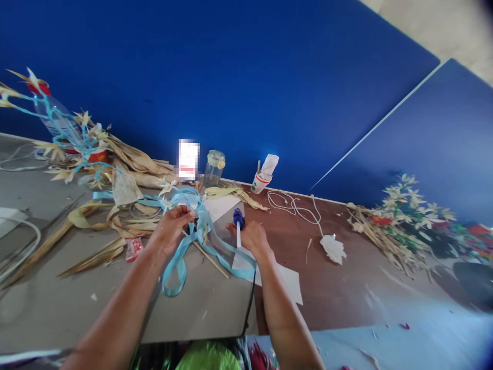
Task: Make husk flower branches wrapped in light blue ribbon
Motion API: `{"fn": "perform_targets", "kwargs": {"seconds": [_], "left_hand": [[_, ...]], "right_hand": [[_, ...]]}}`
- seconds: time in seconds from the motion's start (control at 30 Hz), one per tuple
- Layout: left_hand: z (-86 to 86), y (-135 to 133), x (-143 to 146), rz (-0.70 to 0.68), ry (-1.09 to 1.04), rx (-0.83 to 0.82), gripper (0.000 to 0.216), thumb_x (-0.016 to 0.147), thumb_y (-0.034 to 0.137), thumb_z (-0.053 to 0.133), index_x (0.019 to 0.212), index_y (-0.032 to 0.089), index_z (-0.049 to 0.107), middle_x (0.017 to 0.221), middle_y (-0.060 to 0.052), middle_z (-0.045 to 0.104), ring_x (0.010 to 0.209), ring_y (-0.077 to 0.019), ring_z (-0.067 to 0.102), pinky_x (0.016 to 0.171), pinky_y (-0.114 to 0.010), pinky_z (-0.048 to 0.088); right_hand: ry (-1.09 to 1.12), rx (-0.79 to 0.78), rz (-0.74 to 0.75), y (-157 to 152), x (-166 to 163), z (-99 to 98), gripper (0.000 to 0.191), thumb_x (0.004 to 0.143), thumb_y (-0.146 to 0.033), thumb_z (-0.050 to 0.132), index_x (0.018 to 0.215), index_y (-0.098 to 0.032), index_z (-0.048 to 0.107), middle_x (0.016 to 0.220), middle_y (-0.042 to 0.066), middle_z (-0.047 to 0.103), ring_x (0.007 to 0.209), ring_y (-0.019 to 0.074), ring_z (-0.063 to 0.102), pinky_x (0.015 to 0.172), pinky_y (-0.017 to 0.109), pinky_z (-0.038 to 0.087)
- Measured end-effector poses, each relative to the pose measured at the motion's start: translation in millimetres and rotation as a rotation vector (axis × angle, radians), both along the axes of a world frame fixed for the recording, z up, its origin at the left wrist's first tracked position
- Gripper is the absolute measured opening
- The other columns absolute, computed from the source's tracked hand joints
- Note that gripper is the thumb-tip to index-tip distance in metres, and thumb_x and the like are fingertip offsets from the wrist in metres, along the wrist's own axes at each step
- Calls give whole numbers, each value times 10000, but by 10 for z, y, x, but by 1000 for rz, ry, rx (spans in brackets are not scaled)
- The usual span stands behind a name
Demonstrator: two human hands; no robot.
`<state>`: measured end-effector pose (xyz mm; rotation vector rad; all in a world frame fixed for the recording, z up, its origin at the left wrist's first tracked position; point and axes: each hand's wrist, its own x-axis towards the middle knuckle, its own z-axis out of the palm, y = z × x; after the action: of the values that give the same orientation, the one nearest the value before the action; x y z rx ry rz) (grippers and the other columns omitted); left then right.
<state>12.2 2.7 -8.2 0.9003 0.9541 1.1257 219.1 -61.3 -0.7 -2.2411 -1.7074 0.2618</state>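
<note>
Blue ribbon (pixel 202 220) hangs looped and bunched near the centre of the frame, over the grey tabletop (pixel 208 313), with the fingers of the left hand (pixel 175 224) pinched on the bunch. Just to its right, the right hand (pixel 254 237) is at a blue-topped white stick (pixel 239 221), though I cannot tell whether its fingers are clenched on it. Dry husks (pixel 96 257) spread across the left of the frame, while a clear jar (pixel 212 172) and a white cup (pixel 261 183) stand at upper centre.

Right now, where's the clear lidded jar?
Head view, left of centre: the clear lidded jar stands by the blue partition, left of the white cup, beyond the pale husks.
</note>
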Motion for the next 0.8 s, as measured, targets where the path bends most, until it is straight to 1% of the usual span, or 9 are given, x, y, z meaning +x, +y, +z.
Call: {"fn": "perform_targets", "kwargs": {"seconds": [0.13, 0.23, 0.3, 0.4, 0.47, 0.53, 0.6, 0.7, 0.8], "left_hand": [[42, -12, -13, -32, -52, -34, 245, 485, 248, 774, 610, 175, 576, 561, 19, 551, 528, -101, 497, 503, -226, 369], [83, -31, -12, -74, -78, -53, 260, 469, 235, 782, 612, 171, 574, 566, 23, 558, 527, -99, 509, 515, -226, 387], [101, -44, -8, -97, -102, -51, 257, 471, 225, 784, 613, 171, 577, 579, 20, 569, 539, -103, 524, 526, -229, 400], [111, -54, -2, -136, -131, -41, 239, 498, 224, 780, 629, 169, 588, 595, 10, 584, 568, -119, 552, 536, -233, 411], [107, -48, -4, -161, -125, -21, 234, 519, 228, 776, 655, 166, 596, 613, 4, 598, 577, -122, 560, 542, -232, 413], [92, -26, -18, -166, -115, 22, 233, 535, 227, 776, 673, 164, 599, 625, 7, 604, 581, -117, 560, 564, -234, 419], [67, 6, -47, -176, -111, 63, 231, 548, 226, 775, 679, 165, 595, 642, 11, 612, 593, -118, 566, 605, -246, 432], [18, 54, -102, -199, -91, 97, 218, 577, 234, 765, 680, 167, 585, 675, 10, 625, 613, -122, 574, 648, -260, 435], [-26, 79, -130, -192, -60, 115, 202, 602, 240, 752, 681, 167, 581, 666, 18, 613, 622, -113, 571, 651, -244, 421]], "right_hand": [[-129, -105, -21, 25, 84, -89, 515, 718, -525, 596, 1014, -103, 607, 1062, 224, 598, 1022, 342, 550, 850, 431, 377], [-67, -159, 70, -10, 262, -79, 467, 670, -428, 668, 1023, -127, 615, 1114, 198, 568, 1057, 345, 522, 874, 458, 372], [70, -57, 81, -16, 357, -44, 348, 721, -333, 624, 1014, -145, 621, 1105, 162, 577, 1036, 289, 536, 879, 420, 385], [488, 303, 95, 46, 274, -1, 303, 832, -304, 471, 1058, -157, 610, 1094, 115, 605, 991, 199, 559, 877, 340, 407], [772, 347, 216, 143, 46, 4, 306, 820, -357, 497, 1030, -181, 632, 1084, 87, 624, 999, 197, 560, 876, 326, 410], [1012, 292, 338, 269, -241, -3, 298, 772, -390, 562, 987, -204, 654, 1029, 53, 646, 986, 197, 562, 872, 312, 402], [1248, 109, 441, 398, -488, -8, 292, 740, -411, 596, 924, -198, 672, 892, 32, 666, 860, 178, 582, 799, 294, 414], [1428, -77, 372, 541, -677, -5, 220, 669, -321, 642, 820, -164, 675, 653, -8, 620, 593, 106, 524, 609, 236, 384], [1436, -151, 255, 606, -697, 7, 132, 610, -213, 638, 721, -144, 656, 532, -39, 556, 456, 63, 417, 496, 214, 296]]}}
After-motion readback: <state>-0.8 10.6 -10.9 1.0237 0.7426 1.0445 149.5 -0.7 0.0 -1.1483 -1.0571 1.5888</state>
